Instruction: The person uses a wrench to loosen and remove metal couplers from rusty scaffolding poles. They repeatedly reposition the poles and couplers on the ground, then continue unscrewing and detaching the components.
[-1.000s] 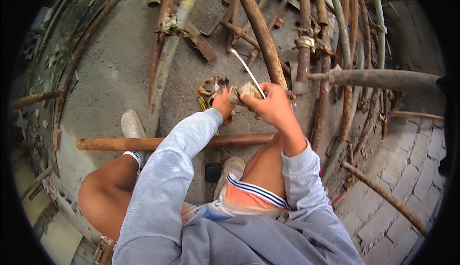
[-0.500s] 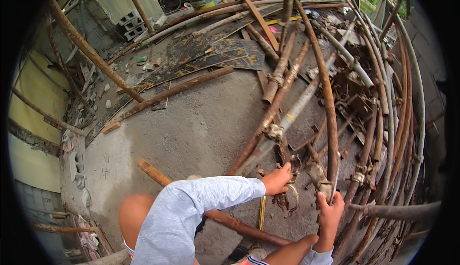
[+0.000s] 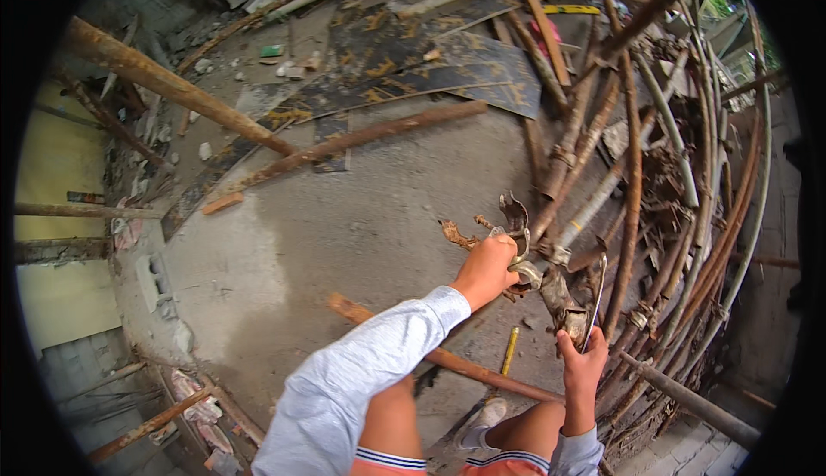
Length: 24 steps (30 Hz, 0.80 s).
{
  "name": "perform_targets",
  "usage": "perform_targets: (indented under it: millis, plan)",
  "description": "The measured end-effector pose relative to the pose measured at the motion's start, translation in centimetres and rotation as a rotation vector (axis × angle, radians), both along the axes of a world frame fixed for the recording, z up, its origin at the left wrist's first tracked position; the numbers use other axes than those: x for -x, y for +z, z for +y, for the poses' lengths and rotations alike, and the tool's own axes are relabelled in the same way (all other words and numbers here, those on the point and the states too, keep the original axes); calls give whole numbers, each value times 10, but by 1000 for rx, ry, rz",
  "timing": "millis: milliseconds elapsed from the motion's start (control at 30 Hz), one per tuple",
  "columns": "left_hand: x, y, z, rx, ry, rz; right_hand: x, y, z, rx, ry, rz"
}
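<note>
Light grey long sleeves, orange shorts with striped hems, seemingly pale shoe [image 3: 489,413]

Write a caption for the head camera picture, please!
Both hands, left hand and right hand, hold a rusty scaffold clamp above concrete floor.

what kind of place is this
Probably a construction site or scaffold yard: rusty scaffold pipes lie heaped on a bare concrete floor, with worn dark boards and rubble nearby.
</note>
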State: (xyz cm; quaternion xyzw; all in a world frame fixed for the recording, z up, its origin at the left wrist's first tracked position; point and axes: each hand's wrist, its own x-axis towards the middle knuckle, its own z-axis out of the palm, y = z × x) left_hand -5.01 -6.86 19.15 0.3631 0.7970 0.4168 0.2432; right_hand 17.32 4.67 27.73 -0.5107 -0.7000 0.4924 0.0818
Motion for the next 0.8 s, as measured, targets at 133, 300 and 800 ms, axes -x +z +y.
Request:
perform_targets:
  millis: [133,300,800]
  plan:
    - [61,25,-47,48,185,-90,96,21,-27,-2,116,40]
    - [135,58,-98,91,390,-165,214,51,-39,-42,261,41]
    - [430,110,-6,463,358,-88,545,67,102,-221,455,20]
